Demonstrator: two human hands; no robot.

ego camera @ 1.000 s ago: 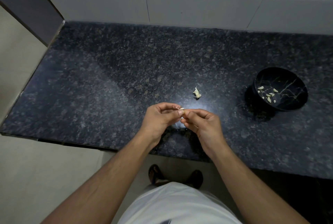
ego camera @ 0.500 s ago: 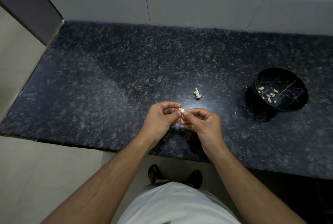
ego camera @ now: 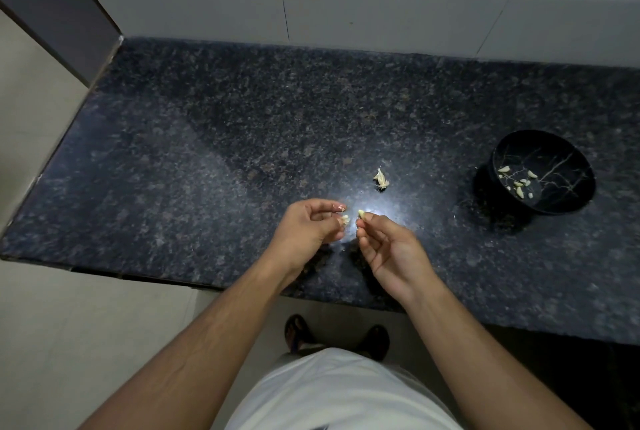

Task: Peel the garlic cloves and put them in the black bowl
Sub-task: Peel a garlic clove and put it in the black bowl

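My right hand [ego camera: 388, 249] pinches a small pale garlic clove [ego camera: 361, 212] between thumb and forefinger, above the front of the dark counter. Just to its left, my left hand [ego camera: 308, 225] pinches a whitish scrap that looks like garlic skin [ego camera: 344, 220] at its fingertips. A narrow gap separates the two hands. The black bowl [ego camera: 561, 152] sits on the counter at the right, well away from both hands, with several peeled cloves [ego camera: 519, 183] inside it.
A small heap of garlic skin or cloves [ego camera: 381, 178] lies on the speckled granite counter [ego camera: 207, 152] just beyond my hands. The counter's front edge runs under my wrists. A tiled wall [ego camera: 346, 7] closes the back, and a dark panel stands at the far left.
My hands, pressed together on one clove before, have pulled apart. The right now has the clove and the left keeps the whitish scrap.
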